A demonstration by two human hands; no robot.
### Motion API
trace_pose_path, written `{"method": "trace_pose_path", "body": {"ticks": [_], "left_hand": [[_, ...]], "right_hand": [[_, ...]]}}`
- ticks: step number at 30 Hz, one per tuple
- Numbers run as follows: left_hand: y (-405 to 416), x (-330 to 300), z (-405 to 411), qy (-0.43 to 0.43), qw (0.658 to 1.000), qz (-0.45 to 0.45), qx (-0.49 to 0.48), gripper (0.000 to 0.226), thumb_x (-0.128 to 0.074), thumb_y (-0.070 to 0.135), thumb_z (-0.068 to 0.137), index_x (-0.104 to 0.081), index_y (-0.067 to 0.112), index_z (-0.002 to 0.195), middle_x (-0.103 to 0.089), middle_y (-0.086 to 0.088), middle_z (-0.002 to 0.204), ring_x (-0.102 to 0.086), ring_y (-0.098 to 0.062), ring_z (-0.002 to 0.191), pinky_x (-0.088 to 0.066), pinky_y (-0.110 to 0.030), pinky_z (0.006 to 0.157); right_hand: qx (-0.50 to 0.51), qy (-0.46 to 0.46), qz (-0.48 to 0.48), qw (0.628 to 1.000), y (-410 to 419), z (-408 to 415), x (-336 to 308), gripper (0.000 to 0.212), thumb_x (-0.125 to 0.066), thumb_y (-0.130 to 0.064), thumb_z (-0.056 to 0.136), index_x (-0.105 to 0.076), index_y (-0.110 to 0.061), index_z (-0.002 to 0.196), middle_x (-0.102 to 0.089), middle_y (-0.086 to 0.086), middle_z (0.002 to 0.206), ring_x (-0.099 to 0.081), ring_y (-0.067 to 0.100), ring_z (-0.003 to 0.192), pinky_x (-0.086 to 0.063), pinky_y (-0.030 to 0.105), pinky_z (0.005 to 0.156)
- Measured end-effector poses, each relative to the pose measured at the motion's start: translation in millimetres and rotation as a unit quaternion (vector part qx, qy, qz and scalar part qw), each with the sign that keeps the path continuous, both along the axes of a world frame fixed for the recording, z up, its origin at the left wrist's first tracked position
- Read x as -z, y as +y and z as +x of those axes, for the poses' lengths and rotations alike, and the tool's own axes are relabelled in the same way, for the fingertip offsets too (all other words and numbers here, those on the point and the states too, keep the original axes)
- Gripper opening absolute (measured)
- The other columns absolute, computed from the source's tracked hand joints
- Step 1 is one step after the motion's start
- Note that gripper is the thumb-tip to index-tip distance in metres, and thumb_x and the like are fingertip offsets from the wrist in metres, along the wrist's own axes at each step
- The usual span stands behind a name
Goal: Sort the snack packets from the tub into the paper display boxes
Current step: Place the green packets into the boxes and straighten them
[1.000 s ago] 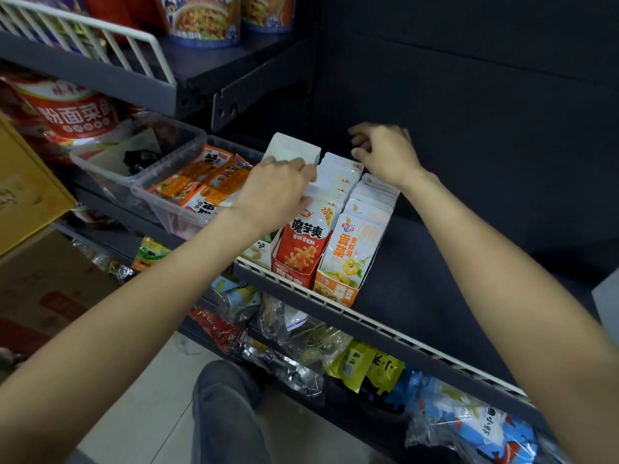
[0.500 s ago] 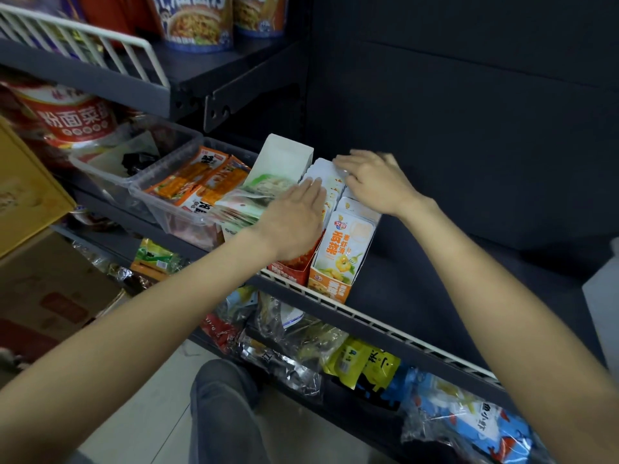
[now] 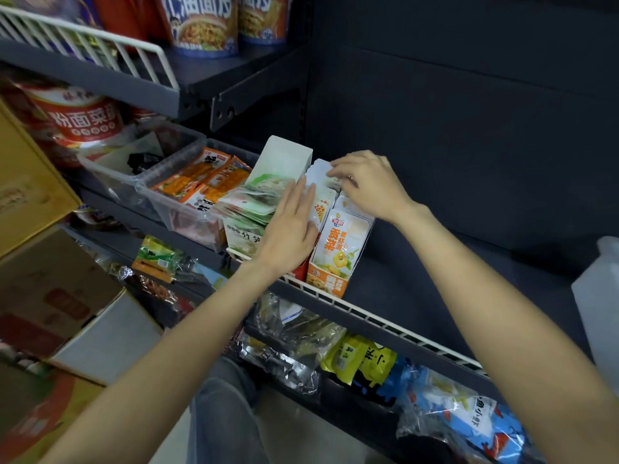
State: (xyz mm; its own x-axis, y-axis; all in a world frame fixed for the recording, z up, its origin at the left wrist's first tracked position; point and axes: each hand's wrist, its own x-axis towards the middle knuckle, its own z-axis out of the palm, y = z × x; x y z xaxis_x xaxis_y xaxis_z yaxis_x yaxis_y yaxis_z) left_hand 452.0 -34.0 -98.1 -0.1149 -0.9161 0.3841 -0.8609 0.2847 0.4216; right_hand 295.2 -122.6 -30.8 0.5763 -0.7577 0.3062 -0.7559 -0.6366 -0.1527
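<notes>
Down low, near your knee (image 3: 221, 410), a bottom shelf (image 3: 335, 406) holds shiny bags, yellow bags (image 3: 355, 360) and blue bags (image 3: 469, 420). A brown carton (image 3: 57, 306) sits on the left.

Above that is the middle shelf (image 3: 402, 283) with a white wire rail (image 3: 368, 316) along its front. Three paper boxes stand side by side against that rail. The right box (image 3: 330, 279) is orange at the bottom and full of white and yellow packets (image 3: 345, 239) standing in a row. The middle box is red, and your left hand hides most of it. The left box (image 3: 244, 236) is white and green, and its green packets (image 3: 254, 202) are heaped up and leaning over the top. Its tall white back flap (image 3: 284, 155) sticks up behind them.

Your left hand (image 3: 291, 229) is flat with the fingers straight and close together. It presses on the packets between the green pile and the right box. Your right hand (image 3: 365, 182) is farther back, with its fingers curled down onto the white tops of the packets at the back of the row. You cannot tell if it is pinching one.

Just left of the boxes is the clear tub (image 3: 167, 209). It still has orange packets (image 3: 204, 175) lying in it. Behind it sits another clear tub (image 3: 134, 155) with something dark inside.

On the top shelf (image 3: 134, 72) stand noodle cups (image 3: 201, 21).
</notes>
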Motion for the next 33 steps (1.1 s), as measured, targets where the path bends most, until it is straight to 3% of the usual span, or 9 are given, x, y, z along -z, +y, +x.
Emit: {"method": "trace_pose_path", "body": {"ticks": [5,9,13,19,23,25,30,33], "left_hand": [[-1.5,2.2,-9.0,0.003,0.998,0.014,-0.058,0.062,-0.042,0.022,0.098,-0.013,0.004,0.15,-0.005,-0.017,0.158,0.001,-0.027,0.146,0.003,-0.023,0.114],[-13.1,-6.3,-22.8,0.067,0.994,0.009,-0.088,0.069,-0.055,0.024,0.091,-0.021,0.007,0.148,-0.021,-0.015,0.153,-0.016,-0.03,0.141,-0.016,-0.034,0.114],[-18.2,-3.3,-26.2,0.105,0.989,-0.016,-0.104,0.065,-0.06,0.025,0.088,-0.032,0.009,0.144,-0.026,-0.014,0.15,-0.02,-0.028,0.139,-0.022,-0.033,0.112],[-25.4,5.6,-26.2,0.011,0.995,-0.027,-0.092,0.055,-0.047,0.03,0.096,-0.033,0.009,0.145,-0.02,-0.017,0.154,-0.012,-0.031,0.144,-0.015,-0.039,0.117],[-30.6,5.7,-24.6,-0.071,0.992,-0.05,-0.095,0.054,-0.043,0.033,0.097,-0.036,0.008,0.144,-0.023,-0.017,0.154,-0.013,-0.032,0.145,-0.01,-0.039,0.118],[-34.7,2.8,-24.0,-0.073,0.993,-0.044,-0.087,0.054,-0.043,0.033,0.097,-0.035,0.007,0.144,-0.022,-0.017,0.155,-0.013,-0.031,0.145,-0.011,-0.04,0.118],[-41.8,1.8,-21.3,-0.093,0.992,-0.034,-0.076,0.052,-0.039,0.031,0.098,-0.035,0.008,0.145,-0.031,-0.013,0.152,-0.023,-0.025,0.143,-0.015,-0.037,0.117],[-40.3,1.0,-20.0,-0.08,0.994,-0.026,-0.076,0.053,-0.041,0.031,0.097,-0.035,0.008,0.145,-0.026,-0.016,0.154,-0.02,-0.026,0.144,-0.014,-0.036,0.117]], "right_hand": [[0.017,0.034,-0.015,0.999,8.9,11.1,8.1,0.021,-0.052,-0.026,0.094,-0.07,-0.024,0.105,-0.063,-0.006,0.11,-0.042,0.02,0.114,-0.026,0.033,0.092],[0.076,0.029,-0.011,0.997,5.6,16.2,9.9,0.021,-0.056,-0.021,0.09,-0.069,-0.024,0.107,-0.065,-0.003,0.108,-0.042,0.024,0.113,-0.029,0.035,0.093],[0.052,0.009,0.027,0.998,2.2,17.3,6.4,0.019,-0.061,-0.019,0.089,-0.07,-0.025,0.105,-0.07,-0.005,0.097,-0.047,0.023,0.108,-0.032,0.034,0.094],[0.027,-0.106,0.094,0.99,-0.1,-2.2,0.8,0.025,-0.055,-0.005,0.088,-0.072,-0.018,0.102,-0.072,-0.001,0.1,-0.062,0.015,0.101,-0.047,0.038,0.096],[0.071,-0.036,0.014,0.997,-6.7,-11.4,5.9,0.03,-0.049,-0.013,0.093,-0.067,-0.021,0.116,-0.061,-0.004,0.127,-0.042,0.021,0.122,-0.03,0.036,0.1],[0.076,-0.035,0.012,0.996,-12.6,-9.8,2.5,0.034,-0.045,-0.014,0.095,-0.062,-0.02,0.124,-0.056,-0.003,0.134,-0.041,0.022,0.126,-0.029,0.037,0.101],[0.074,0.008,0.045,0.996,-27.8,5.1,-4.4,0.03,-0.05,-0.021,0.096,-0.062,-0.022,0.124,-0.063,-0.002,0.125,-0.056,0.02,0.116,-0.037,0.04,0.102],[0.077,-0.046,0.09,0.992,-33.1,14.0,-2.8,0.025,-0.06,-0.018,0.091,-0.068,-0.024,0.114,-0.068,-0.003,0.114,-0.062,0.016,0.104,-0.047,0.033,0.092]]}}
